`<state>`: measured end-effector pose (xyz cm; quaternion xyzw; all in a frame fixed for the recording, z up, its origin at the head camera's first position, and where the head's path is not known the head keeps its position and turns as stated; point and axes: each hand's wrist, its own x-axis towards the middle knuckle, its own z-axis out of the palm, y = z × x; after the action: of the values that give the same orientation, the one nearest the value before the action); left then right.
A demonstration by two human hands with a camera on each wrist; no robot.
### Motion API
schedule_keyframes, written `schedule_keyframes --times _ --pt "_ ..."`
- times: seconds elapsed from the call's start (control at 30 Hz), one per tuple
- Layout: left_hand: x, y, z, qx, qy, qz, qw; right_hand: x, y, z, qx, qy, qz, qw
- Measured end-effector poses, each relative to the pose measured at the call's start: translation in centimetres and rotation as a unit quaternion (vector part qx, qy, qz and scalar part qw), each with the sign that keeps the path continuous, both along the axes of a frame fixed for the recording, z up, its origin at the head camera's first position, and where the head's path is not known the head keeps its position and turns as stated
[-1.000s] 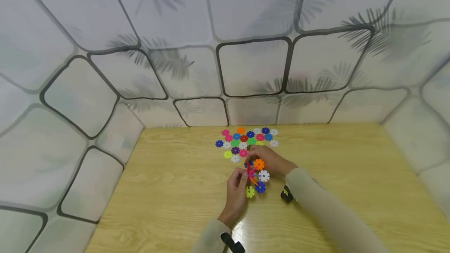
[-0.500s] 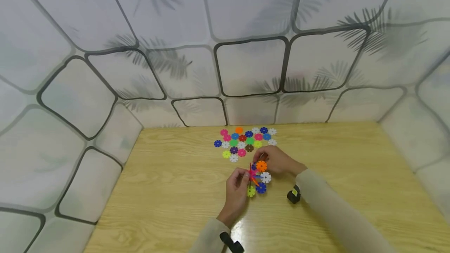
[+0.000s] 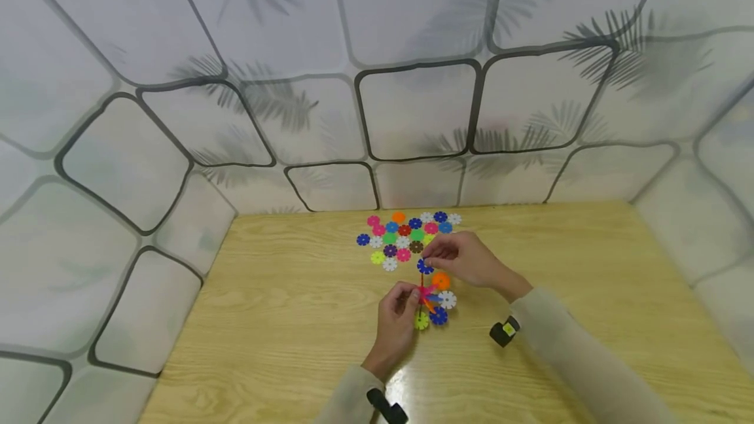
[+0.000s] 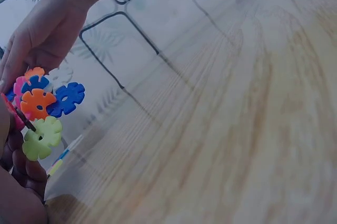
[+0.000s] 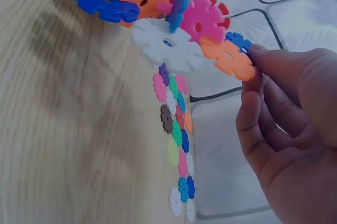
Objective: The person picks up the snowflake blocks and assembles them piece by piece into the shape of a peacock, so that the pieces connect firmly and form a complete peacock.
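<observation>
Our left grip (image 3: pixel 396 322) pinches joined discs (image 3: pixel 448 300), our right grip (image 3: pixel 471 262) a blue disc (image 3: pixel 425 268) — partly blocking loose discs (image 3: pixel 390 239) on the desk (image 3: pixel 283 306).

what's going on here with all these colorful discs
A person is handling a cluster of joined notched discs over a wooden table. The left hand grips the cluster, while the right hand pinches a dark blue disc at its far end; whether that disc is slotted in is hard to tell. Beyond the hands, more discs in mixed colors lie flat on the table, near the wall.
</observation>
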<state>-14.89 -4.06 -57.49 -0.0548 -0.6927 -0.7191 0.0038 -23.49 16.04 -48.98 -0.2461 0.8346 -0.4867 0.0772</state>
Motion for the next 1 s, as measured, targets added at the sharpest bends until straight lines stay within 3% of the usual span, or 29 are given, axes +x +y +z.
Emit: schedule_keyframes --times 0.3,0.53,0.7,0.77,0.87,1.0 --pt "0.1 0.1 0.6 -0.007 -0.011 0.005 0.9999 0.8 -0.8 0.4 0.029 0.012 -0.009 0.9995" --pt "0.2 0.2 0.7 -0.004 -0.02 0.025 0.9995 1.0 -1.6 0.2 0.032 0.007 0.001 0.9995" --pt "0.2 0.3 0.7 0.006 -0.023 0.02 0.9995 0.6 -1.4 0.5 0.022 0.002 0.004 0.9997" --pt "0.1 0.3 0.6 0.014 -0.026 0.019 0.9994 0.1 -0.8 0.3 0.008 -0.002 -0.014 0.9999" --pt "0.0 0.3 0.2 0.03 -0.024 0.019 0.9991 -1.1 0.5 -0.7 0.006 0.009 -0.073 0.9973" --pt "0.0 0.1 -0.4 0.05 -0.018 0.017 0.9984 -2.3 1.7 -3.2 0.065 0.034 -0.142 0.9872"
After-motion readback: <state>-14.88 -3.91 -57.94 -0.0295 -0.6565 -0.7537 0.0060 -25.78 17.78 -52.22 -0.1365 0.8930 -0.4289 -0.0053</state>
